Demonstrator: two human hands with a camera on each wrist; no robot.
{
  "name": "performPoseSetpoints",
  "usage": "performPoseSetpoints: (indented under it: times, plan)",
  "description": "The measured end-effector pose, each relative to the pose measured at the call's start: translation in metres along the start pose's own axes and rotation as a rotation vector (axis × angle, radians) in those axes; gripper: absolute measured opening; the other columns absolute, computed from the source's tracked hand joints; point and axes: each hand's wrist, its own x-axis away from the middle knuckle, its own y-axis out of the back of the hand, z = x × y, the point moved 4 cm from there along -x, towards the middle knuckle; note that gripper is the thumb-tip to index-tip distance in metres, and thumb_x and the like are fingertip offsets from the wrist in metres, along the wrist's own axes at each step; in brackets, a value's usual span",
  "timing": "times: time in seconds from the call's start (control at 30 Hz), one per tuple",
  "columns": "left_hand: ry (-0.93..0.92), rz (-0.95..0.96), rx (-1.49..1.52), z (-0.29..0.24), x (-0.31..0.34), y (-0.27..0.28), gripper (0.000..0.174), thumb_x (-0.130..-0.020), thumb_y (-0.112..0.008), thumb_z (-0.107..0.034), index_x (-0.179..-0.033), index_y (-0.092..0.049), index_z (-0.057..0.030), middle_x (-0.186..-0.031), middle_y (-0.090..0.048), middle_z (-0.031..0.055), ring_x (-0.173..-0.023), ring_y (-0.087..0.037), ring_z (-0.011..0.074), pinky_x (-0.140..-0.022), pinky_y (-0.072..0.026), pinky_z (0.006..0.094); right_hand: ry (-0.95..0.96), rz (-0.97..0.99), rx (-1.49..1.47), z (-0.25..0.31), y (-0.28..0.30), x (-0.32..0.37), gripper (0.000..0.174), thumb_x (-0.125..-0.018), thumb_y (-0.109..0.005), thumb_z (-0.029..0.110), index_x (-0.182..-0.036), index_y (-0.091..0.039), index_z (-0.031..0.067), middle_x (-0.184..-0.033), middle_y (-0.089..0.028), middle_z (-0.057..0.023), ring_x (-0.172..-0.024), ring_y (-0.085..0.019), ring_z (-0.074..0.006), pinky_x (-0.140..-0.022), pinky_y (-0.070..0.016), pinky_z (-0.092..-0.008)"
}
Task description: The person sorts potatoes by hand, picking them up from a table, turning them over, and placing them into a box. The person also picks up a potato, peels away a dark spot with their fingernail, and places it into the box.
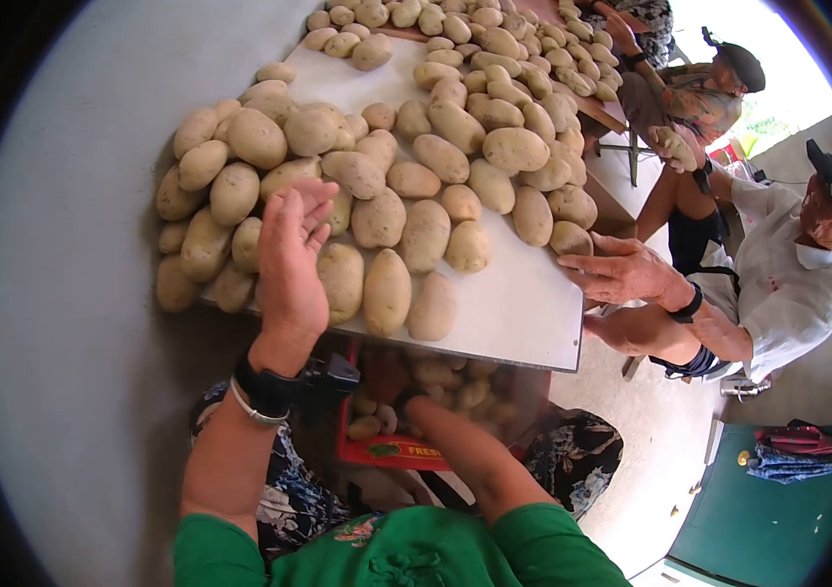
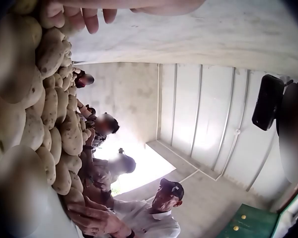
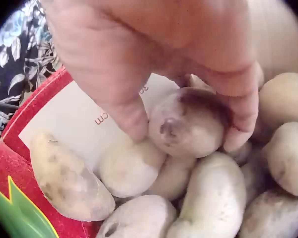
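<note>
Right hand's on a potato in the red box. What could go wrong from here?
1. The right hand pinches the potato between thumb and fingers only; it may slip and drop into the red box.
2. The front potato lies near the rim of the table; a nudge from the raised left hand could roll it off.

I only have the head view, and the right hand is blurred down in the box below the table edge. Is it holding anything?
Observer: Yes, the right hand grips one potato above the other potatoes in the red box.
Operator: Any marks on it?
Observer: A dark patch on top and a small dark pit.
Operator: What lines the box?
Observer: A white printed card beneath them.
</note>
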Motion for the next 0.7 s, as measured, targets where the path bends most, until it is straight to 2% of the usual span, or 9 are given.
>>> performPoseSetpoints:
  times: [0.1, 0.17, 0.2, 0.27, 0.37, 0.43, 0.53, 0.63, 0.7]
  plan:
    - [0.003, 0.007, -0.005, 0.000, 0.001, -0.002, 0.032, -0.095, -0.040, -0.038, -0.109, -0.054, -0.0128, -0.114, -0.058, 0.0024, -0.105, -0.048, 0.0139, -0.093, -0.0323, 0.0319, 0.153, 0.052, 0.167, -0.006, 0.009, -0.004, 0.032, -0.076, -0.055, 0.012, -0.105, -0.052, 0.0003, -0.103, -0.057, -0.0233, -0.098, -0.056, -0.0346, -0.086, -0.0461, -0.0433]
    - [0.006, 0.046, -0.003, 0.001, 0.003, -0.004, 0.032, -0.095, -0.039, -0.038, -0.110, -0.053, -0.0128, -0.113, -0.058, 0.0022, -0.105, -0.048, 0.0136, -0.093, -0.0321, 0.0318, 0.257, 0.360, 0.029, 0.006, 0.032, 0.013, 0.043, -0.075, -0.057, 0.018, -0.113, -0.050, -0.0001, -0.103, -0.057, -0.0220, -0.093, -0.057, -0.0321, -0.085, -0.0463, -0.0420]
    - [0.007, 0.047, -0.006, 0.001, 0.003, -0.002, 0.032, -0.095, -0.039, -0.038, -0.110, -0.053, -0.0128, -0.113, -0.058, 0.0022, -0.105, -0.048, 0.0136, -0.093, -0.0321, 0.0318, 0.376, 0.280, -0.184, 0.008, 0.022, 0.019, 0.049, -0.075, -0.057, 0.023, -0.117, -0.049, -0.0008, -0.105, -0.057, -0.0214, -0.094, -0.057, -0.0311, -0.085, -0.0462, -0.0406]
    - [0.000, 0.043, -0.010, 0.002, 0.002, -0.003, 0.032, -0.096, -0.039, -0.037, -0.111, -0.052, -0.0118, -0.113, -0.058, 0.0032, -0.104, -0.048, 0.0139, -0.092, -0.0330, 0.0317, 0.355, 0.352, -0.546, 0.005, 0.038, 0.045, 0.058, -0.075, -0.055, 0.030, -0.124, -0.045, -0.0013, -0.109, -0.056, -0.0199, -0.096, -0.058, -0.0292, -0.085, -0.0461, -0.0377]
    - [-0.072, 0.060, -0.074, 0.003, 0.002, -0.002, 0.032, -0.096, -0.039, -0.036, -0.111, -0.051, -0.0105, -0.112, -0.058, 0.0046, -0.102, -0.050, 0.0143, -0.091, -0.0347, 0.0311, 0.063, 0.662, -0.824, 0.042, 0.186, 0.114, 0.057, -0.077, -0.051, 0.032, -0.125, -0.044, 0.0005, -0.113, -0.055, -0.0152, -0.102, -0.056, -0.0233, -0.089, -0.0444, -0.0331]
    - [-0.116, 0.057, -0.149, -0.003, 0.012, -0.014, 0.032, -0.097, -0.038, -0.035, -0.111, -0.051, -0.0089, -0.107, -0.060, 0.0055, -0.094, -0.053, 0.0132, -0.085, -0.0385, 0.0284, 0.348, 0.405, -0.959, 0.030, 0.228, 0.119, 0.055, -0.077, -0.053, 0.030, -0.123, -0.046, 0.0009, -0.111, -0.055, -0.0123, -0.098, -0.055, -0.0172, -0.089, -0.0437, -0.0300]
    - [-0.227, 0.308, -0.324, 0.004, 0.033, -0.042, 0.032, -0.098, -0.037, -0.033, -0.112, -0.050, -0.0064, -0.099, -0.061, 0.0064, -0.077, -0.054, 0.0106, -0.071, -0.0412, 0.0231, 0.271, -0.004, -1.197, -0.007, 0.280, 0.129, 0.050, -0.074, -0.059, 0.020, -0.119, -0.048, 0.0017, -0.111, -0.055, -0.0093, -0.101, -0.053, -0.0133, -0.089, -0.0424, -0.0272]
    - [-0.121, 0.557, -0.396, 0.018, 0.055, -0.073, 0.039, -0.097, -0.041, -0.038, -0.118, -0.046, -0.0054, -0.102, -0.059, 0.0072, -0.077, -0.054, 0.0108, -0.070, -0.0414, 0.0225, 0.316, -0.331, -1.259, -0.027, 0.296, 0.130, 0.049, -0.071, -0.067, 0.008, -0.117, -0.050, 0.0046, -0.114, -0.056, -0.0083, -0.104, -0.052, -0.0134, -0.090, -0.0422, -0.0272]
    - [0.111, 0.833, -0.276, 0.034, 0.072, -0.094, 0.045, -0.093, -0.053, -0.036, -0.123, -0.041, -0.0050, -0.108, -0.056, 0.0068, -0.082, -0.055, 0.0109, -0.071, -0.0441, 0.0241, 0.416, -0.653, -0.959, -0.030, 0.305, 0.138, 0.053, -0.067, -0.071, 0.002, -0.116, -0.051, 0.0065, -0.119, -0.055, -0.0111, -0.107, -0.054, -0.0164, -0.090, -0.0429, -0.0284]
